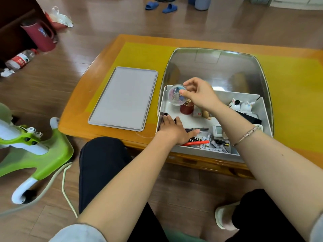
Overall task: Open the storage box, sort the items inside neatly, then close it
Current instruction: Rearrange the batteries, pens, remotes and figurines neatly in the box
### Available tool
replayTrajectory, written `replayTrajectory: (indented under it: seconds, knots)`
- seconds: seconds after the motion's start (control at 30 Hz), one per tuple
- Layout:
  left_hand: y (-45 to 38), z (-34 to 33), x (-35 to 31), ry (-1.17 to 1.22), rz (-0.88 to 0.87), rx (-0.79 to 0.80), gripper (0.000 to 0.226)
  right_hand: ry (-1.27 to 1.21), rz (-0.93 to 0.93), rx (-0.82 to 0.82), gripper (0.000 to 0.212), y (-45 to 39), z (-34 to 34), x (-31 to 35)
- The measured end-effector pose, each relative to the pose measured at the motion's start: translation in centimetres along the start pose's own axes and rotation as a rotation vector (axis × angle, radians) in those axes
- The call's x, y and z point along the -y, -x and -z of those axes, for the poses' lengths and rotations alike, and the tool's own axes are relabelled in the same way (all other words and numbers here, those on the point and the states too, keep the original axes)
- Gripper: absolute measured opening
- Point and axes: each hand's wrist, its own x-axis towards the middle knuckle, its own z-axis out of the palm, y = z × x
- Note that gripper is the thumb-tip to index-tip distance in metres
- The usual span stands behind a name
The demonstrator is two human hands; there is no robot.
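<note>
Dark-trousered knees and a pale slipper (225, 217) are being seen nearest, on the wooden floor.

Box (206, 153): white, open, being kept at the near edge of the table (108, 55), on a yellow mat (288, 102). A clear cover (215, 67) is standing up behind it.

Batteries (214, 145): a loose heap is lying in the near part of the box, beside an orange pen (197, 143) and a black pen (199, 129).

Left hand (172, 129): it is being laid flat inside the box at its left wall, fingers (164, 120) stretched out and relaxed, gripping nothing, resting over the pens.

Right hand (201, 95): it is being held above the far left part of the box, a bracelet (247, 135) being worn on its wrist. Its fingers are pinching a clear round tub (174, 96) of coloured clips, which is being kept clear of the box floor.

Red pot (187, 109): it is standing just under the tub, with small cartons beside it.

Rabbit figures (242, 105): two white ones are being kept in the far right corner, above a black object (250, 118).

Lid (125, 97): grey, flat, being left on the mat just beside the box, to its left.

Floor, further off: a green frame (43, 154), a red jug (39, 34), a plastic bottle (21, 59) and blue slippers (160, 7) are lying about.
</note>
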Motion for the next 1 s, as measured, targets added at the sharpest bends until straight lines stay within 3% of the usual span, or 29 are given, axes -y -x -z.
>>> replayTrajectory:
  seconds: [0.23,0.37,0.5,0.73,1.0]
  knots:
    - [1.2,0.2,0.0,-0.020,-0.019,0.027,0.090,0.309,0.116,0.243,0.027,-1.2,-0.7,-0.3]
    - [1.5,0.3,0.0,0.016,-0.025,0.020,0.087,0.639,0.260,0.092,0.025,-1.3,-1.5,-1.1]
    - [1.8,0.4,0.0,0.019,-0.021,0.006,0.085,0.664,0.300,-0.026,0.019,-1.1,-1.3,-1.6]
    - [1.6,0.4,-0.4,-0.033,-0.044,-0.207,0.084,0.750,0.285,0.011,0.030,-0.1,0.1,-3.1]
    - [-0.5,0.2,-0.2,-0.055,-0.011,-0.191,0.091,0.736,0.225,0.078,0.043,0.2,0.3,-3.7]
